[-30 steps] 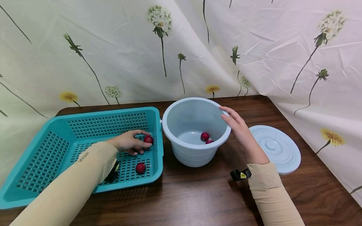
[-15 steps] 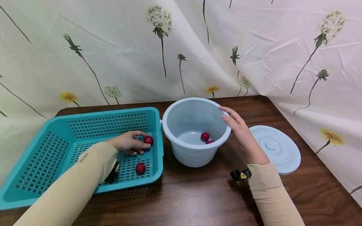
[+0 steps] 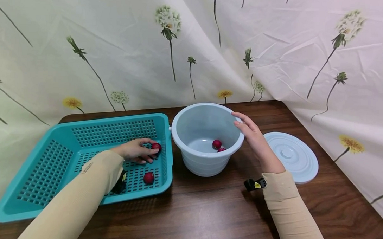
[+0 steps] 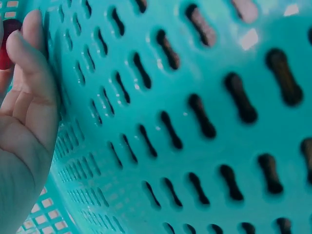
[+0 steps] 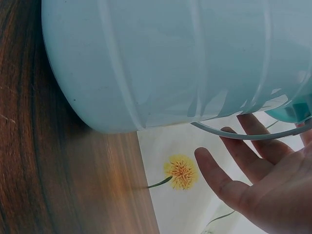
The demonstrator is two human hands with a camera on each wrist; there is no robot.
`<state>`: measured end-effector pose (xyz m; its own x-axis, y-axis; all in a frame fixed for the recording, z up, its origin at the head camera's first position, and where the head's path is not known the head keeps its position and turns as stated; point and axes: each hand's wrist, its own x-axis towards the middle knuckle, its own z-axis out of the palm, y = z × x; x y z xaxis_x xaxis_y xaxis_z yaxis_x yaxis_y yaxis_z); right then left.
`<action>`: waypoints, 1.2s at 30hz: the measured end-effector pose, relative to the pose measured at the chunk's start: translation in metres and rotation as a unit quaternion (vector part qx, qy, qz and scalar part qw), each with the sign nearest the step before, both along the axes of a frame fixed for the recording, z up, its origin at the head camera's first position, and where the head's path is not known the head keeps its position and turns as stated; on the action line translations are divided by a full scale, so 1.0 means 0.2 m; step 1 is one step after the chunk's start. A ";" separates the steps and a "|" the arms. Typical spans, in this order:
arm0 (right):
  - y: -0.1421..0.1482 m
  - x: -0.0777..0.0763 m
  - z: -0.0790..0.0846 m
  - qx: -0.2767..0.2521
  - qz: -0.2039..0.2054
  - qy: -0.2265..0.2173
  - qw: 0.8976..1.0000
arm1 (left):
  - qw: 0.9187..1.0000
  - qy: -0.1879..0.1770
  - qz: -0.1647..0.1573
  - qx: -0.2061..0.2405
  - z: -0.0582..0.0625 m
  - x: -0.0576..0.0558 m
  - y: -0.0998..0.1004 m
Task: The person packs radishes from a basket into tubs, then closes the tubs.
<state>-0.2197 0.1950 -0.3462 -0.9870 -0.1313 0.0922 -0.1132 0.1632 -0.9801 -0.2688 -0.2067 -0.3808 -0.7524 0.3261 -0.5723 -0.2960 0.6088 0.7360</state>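
In the head view, my left hand (image 3: pixel 137 150) reaches into a teal perforated basket (image 3: pixel 165 134) and holds a small red radish (image 3: pixel 156 146) between thumb and fingers. A second radish (image 3: pixel 149 178) lies nearer the basket's front right corner. The left wrist view shows the hand (image 4: pixel 29 97) beside the basket wall, with the held radish (image 4: pixel 9 41) partly cut off. My right hand (image 3: pixel 253 136) touches the right rim of a pale blue bucket (image 3: pixel 205 164), fingers extended. At its bottom lie red radishes (image 3: pixel 216 144). The right wrist view shows the fingers spread near the bucket's handle (image 5: pixel 253 136).
A round pale blue lid (image 3: pixel 292 158) lies flat on the dark wooden table (image 3: pixel 201 210), right of the bucket. Behind the table hangs a white cloth (image 3: pixel 129 58) printed with dandelions. The basket and bucket stand close together.
The left hand stays almost in place, with its thumb shifting slightly across the radish. The right hand and bucket have not visibly moved.
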 end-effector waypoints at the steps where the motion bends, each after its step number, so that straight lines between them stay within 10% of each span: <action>1: 0.00 0.00 0.00 0.000 0.000 0.001 1.000 | 1.000 -0.001 -0.002 0.004 0.00 0.00 0.00; 22: 0.01 -0.01 0.00 0.004 0.002 -0.003 1.000 | 0.995 0.009 -0.099 -0.006 0.15 0.01 -0.03; 36: 0.00 0.00 -0.01 0.001 -0.002 0.003 1.000 | 0.992 0.092 -0.075 0.035 0.35 0.07 0.02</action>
<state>-0.2196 0.1953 -0.3476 -0.9869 -0.1286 0.0973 -0.1182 0.1661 -0.9790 -0.2558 -0.2023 -0.3099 -0.7818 0.4760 -0.4028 -0.0632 0.5821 0.8106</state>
